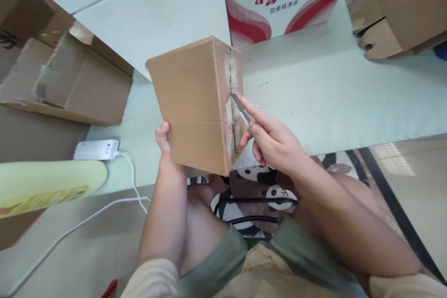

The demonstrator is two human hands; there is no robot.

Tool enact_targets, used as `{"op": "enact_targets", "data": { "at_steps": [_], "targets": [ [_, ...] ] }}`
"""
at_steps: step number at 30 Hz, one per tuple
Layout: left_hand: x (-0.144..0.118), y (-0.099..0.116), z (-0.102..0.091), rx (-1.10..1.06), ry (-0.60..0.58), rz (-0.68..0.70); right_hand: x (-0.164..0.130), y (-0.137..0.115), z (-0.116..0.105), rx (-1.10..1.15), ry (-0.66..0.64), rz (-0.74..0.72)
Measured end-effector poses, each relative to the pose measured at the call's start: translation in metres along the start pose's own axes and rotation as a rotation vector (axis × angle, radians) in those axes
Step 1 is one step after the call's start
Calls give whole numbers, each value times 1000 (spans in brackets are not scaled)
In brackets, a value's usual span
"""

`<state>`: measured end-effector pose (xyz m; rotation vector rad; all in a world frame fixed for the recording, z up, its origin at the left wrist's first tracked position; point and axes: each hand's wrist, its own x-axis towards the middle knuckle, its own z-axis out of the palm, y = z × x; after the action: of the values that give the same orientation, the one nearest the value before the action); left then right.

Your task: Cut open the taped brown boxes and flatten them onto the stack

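**A blade on the taped seam of a small box**

The person sits low, with both forearms stretched forward from the knees. The left hand [163,138] comes up from below and closes on the lower left edge of a small cardboard box [193,102]; only the thumb and the heel of the hand are visible, the fingers are hidden behind the box. The right hand [274,142] reaches in from the right with the wrist a little bent. Its fingers are curled around a thin metal blade [240,106], and the index finger lies straight along the back of it.

The box is lifted in the air above the near edge of the pale green surface [331,98] and tilted, so that its long axis runs from the lower right up to the upper left. Its broad plain side faces the camera, and the narrow side with old, torn tape looks to the right. The blade points up and to the left, and its tip touches the taped seam about halfway along.

Behind the box stands a white and red carton [279,0] with printed characters. Flattened brown boxes [77,79] lie on the left, and another brown box [401,4] is at the far right. A white power strip [96,149] with its cable rests near the left hand.
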<state>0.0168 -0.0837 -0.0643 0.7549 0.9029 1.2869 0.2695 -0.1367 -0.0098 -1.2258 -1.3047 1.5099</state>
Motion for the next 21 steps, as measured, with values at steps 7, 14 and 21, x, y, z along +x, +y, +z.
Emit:
{"op": "enact_targets", "data": {
  "at_steps": [7, 14, 21],
  "targets": [
    [3, -4, 0, -55, 35, -9, 2, 6, -1, -174, 73, -39],
    [9, -8, 0, -17, 136, -44, 9, 16, -4, -245, 97, -11],
    [14, -10, -5, 57, 96, -16, 11, 17, -3, -281, 104, 4]
  ]
}}
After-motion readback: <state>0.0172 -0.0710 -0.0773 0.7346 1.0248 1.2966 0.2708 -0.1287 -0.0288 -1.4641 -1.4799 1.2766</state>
